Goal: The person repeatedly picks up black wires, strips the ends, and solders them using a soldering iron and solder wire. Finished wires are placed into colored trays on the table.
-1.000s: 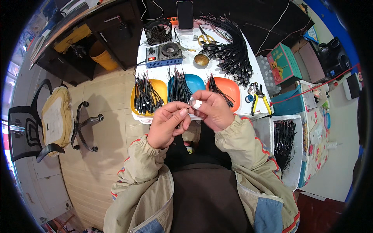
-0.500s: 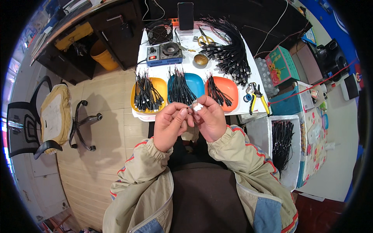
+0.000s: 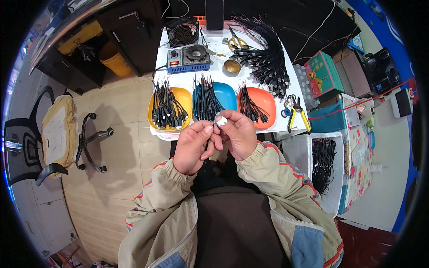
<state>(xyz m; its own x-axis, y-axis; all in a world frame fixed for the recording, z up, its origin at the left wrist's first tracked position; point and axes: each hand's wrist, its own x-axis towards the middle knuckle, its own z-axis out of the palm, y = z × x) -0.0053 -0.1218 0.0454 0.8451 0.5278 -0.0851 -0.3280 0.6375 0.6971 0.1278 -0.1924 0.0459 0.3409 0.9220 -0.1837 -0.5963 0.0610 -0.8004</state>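
Note:
My left hand and my right hand meet fingertip to fingertip in front of the trays, both pinched closed. Something small is between them, too tiny and covered by fingers to name. A small white piece shows at the right thumb tip; whether it is a wrap or a held part I cannot tell. Just beyond stand a yellow tray, a blue tray and an orange tray, each with short black cables; those in the yellow one show plugs with metal ends.
Behind the trays sit a blue soldering pot, a fan, a small round bowl and scissors. A large cable bundle covers the table's right. Yellow-handled pliers lie near the right edge. A white box of cables stands right.
Both hands stay pinched together, shifted slightly left in the picture. The left fingers have curled a little differently. The view has moved slightly; the trays hold the same cables.

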